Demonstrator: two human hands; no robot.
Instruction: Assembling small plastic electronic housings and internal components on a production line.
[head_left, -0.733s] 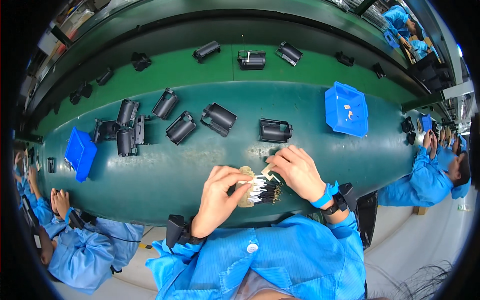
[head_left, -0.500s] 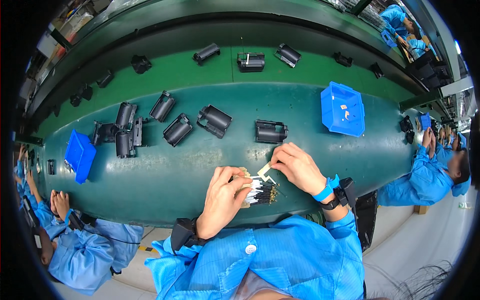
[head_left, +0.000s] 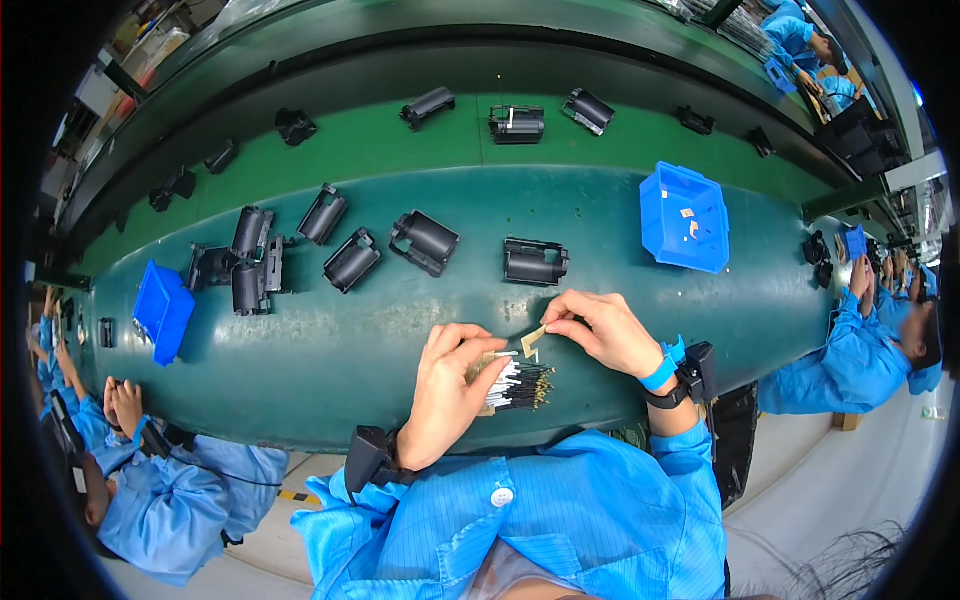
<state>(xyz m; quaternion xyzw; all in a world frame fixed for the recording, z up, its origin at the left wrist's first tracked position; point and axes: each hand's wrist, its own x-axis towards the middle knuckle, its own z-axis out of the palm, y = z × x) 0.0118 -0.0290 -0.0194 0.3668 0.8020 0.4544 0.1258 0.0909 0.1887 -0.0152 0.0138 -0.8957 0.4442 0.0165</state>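
Observation:
My right hand (head_left: pixel 612 335) pinches one end of a thin cream-coloured strip (head_left: pixel 533 341) with an angular bend, between thumb and forefinger. Close beside it, my left hand (head_left: pixel 450 385) closes its thumb and forefinger at the upper end of a white-sleeved lead. Under and beside those fingers lies a bundle of short leads (head_left: pixel 522 385) with white and black sleeves and gold-coloured tips. More cream pieces show partly behind the left fingers, which hide much of them.
Beyond my hands lies a black cylindrical housing (head_left: pixel 535 261), with several more to the left. A blue bin (head_left: pixel 652 240) with small scraps stands right, another blue bin (head_left: pixel 165 312) left. More housings line the green strip (head_left: pixel 470 150) at the back. Co-workers sit on both sides.
My right hand has moved slightly right and down, and the cream strip has tilted more upright. The row of housings on the back strip has shifted right.

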